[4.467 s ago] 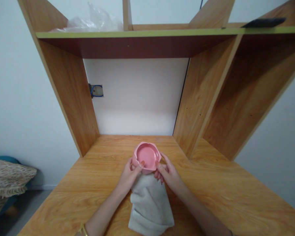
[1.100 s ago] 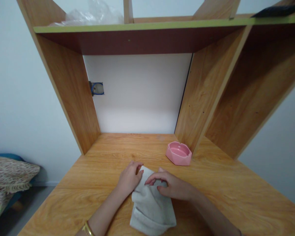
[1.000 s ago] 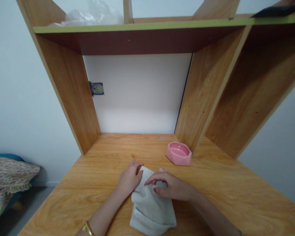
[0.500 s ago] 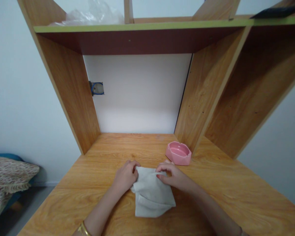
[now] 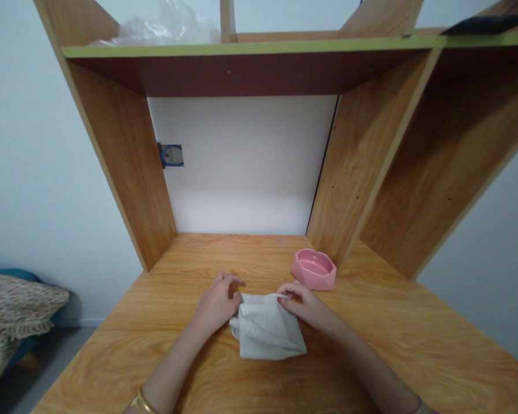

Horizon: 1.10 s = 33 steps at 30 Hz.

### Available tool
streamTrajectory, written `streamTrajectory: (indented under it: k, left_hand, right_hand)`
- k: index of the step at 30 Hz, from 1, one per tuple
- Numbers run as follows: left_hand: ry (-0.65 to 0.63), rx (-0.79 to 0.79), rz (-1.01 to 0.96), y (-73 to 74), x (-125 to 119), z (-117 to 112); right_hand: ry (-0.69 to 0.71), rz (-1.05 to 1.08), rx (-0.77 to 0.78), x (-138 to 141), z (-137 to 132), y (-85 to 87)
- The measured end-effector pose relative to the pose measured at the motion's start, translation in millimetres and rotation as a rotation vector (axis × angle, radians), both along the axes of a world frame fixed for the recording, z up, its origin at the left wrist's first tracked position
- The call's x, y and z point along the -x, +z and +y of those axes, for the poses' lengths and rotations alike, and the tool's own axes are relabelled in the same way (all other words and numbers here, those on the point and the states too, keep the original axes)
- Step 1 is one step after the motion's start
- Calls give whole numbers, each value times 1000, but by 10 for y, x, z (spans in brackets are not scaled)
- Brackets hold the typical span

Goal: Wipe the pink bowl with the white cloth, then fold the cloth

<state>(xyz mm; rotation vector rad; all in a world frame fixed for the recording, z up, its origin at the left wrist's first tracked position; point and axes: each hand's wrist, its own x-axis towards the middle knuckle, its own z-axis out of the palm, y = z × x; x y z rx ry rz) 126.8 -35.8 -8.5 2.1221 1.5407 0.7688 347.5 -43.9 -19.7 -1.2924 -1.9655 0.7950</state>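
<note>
A folded grey-white cloth (image 5: 268, 332) lies on the wooden desk (image 5: 164, 339) in front of me. My left hand (image 5: 216, 305) pinches its upper left corner, fingers closed on the fabric. My right hand (image 5: 307, 305) pinches the upper right edge in the same way. A pink ashtray (image 5: 313, 268) stands on the desk just beyond my right hand, apart from both hands, close to the wooden divider panel.
A wooden hutch rises at the back, with a slanted side panel (image 5: 125, 155) on the left and a divider (image 5: 349, 172) on the right. Crumpled clear plastic (image 5: 164, 26) and a dark flat object (image 5: 479, 24) lie on the upper shelf. A patterned fabric (image 5: 12, 310) lies at far left.
The ashtray, earlier held in both hands over the cloth, stands at the right. Both hands have since taken the cloth's far edge and drawn it away from me, so it is shorter and more bunched.
</note>
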Motion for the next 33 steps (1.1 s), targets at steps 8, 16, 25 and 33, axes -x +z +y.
streamTrajectory:
  k: [8, 16, 25, 33]
  left_hand:
    - [-378, 257, -272, 90, -60, -63]
    - [-401, 400, -277, 55, -51, -116]
    - [-227, 441, -563, 22, -57, -3]
    - [-196, 372, -346, -27, 51, 28]
  right_hand:
    - [20, 107, 45, 13, -16, 51]
    - [24, 202, 133, 3, 20, 23]
    - [-59, -59, -83, 22, -1, 37]
    - [-129, -162, -115, -28, 41, -25]
